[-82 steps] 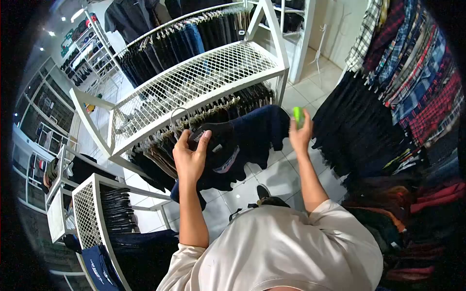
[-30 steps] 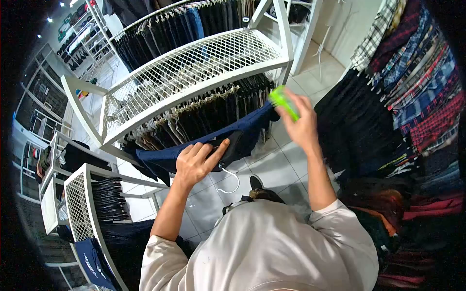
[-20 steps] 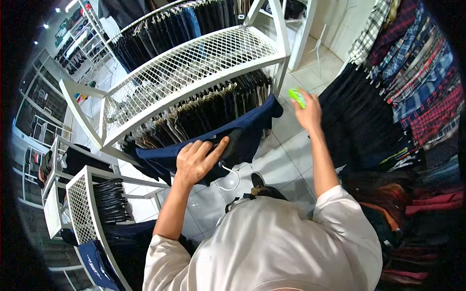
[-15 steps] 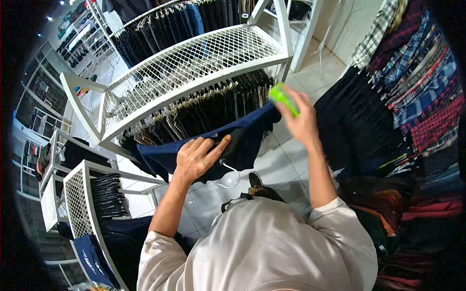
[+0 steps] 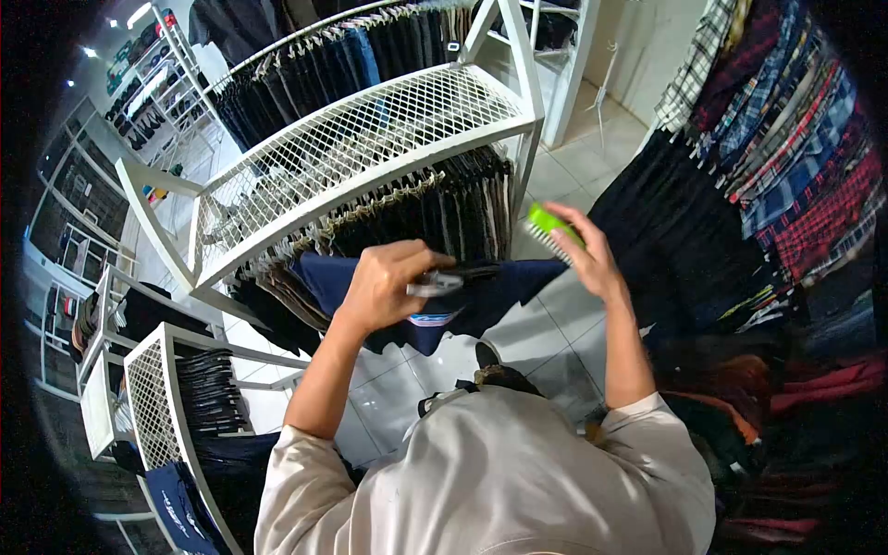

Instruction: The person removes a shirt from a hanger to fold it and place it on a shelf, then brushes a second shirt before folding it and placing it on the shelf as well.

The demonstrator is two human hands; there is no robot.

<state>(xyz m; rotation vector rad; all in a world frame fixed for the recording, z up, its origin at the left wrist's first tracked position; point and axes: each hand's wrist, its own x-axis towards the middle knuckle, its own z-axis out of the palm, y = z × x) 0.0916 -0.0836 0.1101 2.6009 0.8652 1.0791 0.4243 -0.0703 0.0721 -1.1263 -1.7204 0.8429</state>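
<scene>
My left hand [image 5: 381, 285] is closed on a dark hanger [image 5: 442, 282], blurred by motion, from which a navy garment [image 5: 520, 289] hangs. A light blue and white print [image 5: 433, 319] shows on the cloth just below the hanger. My right hand [image 5: 595, 264] grips a bright green brush [image 5: 552, 220] between thumb and fingers. Its pale bristles face down and to the left, above the garment's right end. Part of the hanger is hidden behind my left fingers.
A white rack with a mesh top [image 5: 370, 125] stands right in front, packed with dark hanging trousers [image 5: 444, 208]. Plaid shirts [image 5: 786, 148] hang at the right, above dark clothes. At lower left stands another white mesh rack [image 5: 155, 398] with black hangers [image 5: 208, 393].
My left hand has risen and turned the hanger, so its hook no longer points down and the print shows. The brush has turned in my right hand, bringing its bristles into view.
</scene>
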